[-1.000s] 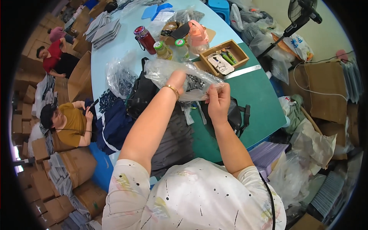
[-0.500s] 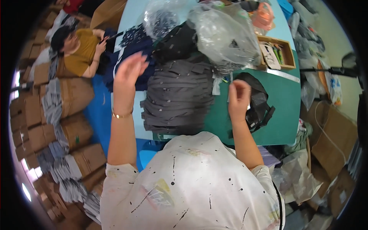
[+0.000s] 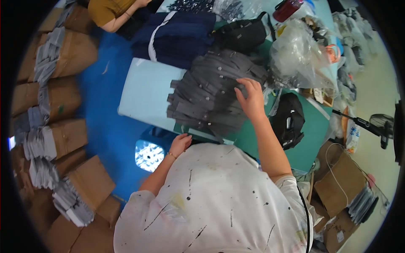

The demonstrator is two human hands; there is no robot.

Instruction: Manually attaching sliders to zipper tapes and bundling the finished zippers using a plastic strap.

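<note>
A row of overlapping dark grey garments [image 3: 198, 95] with small round snaps or buttons lies on the table in front of me. Above its right part is my right hand [image 3: 253, 101], open, with the thumb apart from the fingers. Whether its fingertips touch the cloth I cannot tell. My left hand [image 3: 180, 144] is low at the table's near edge, just below the garments' left corner. Its fingers are curled together, and anything within them is hidden. To the right of the garments lies a black bag-like item [image 3: 287, 120] on the green mat [image 3: 313, 133].
Dark blue folded cloth [image 3: 181, 36] and a black bag [image 3: 242, 36] lie beyond the garments. Clear plastic bags [image 3: 293, 52] crowd the back right. A blue stool [image 3: 149, 156] stands left of me; cardboard boxes [image 3: 67, 101] line the left side. A person's arm [image 3: 122, 19] shows at upper left.
My view has shifted left and downward. My left hand has dropped from above the table to its near edge. My right hand has come over the grey garments, its fingers now spread.
</note>
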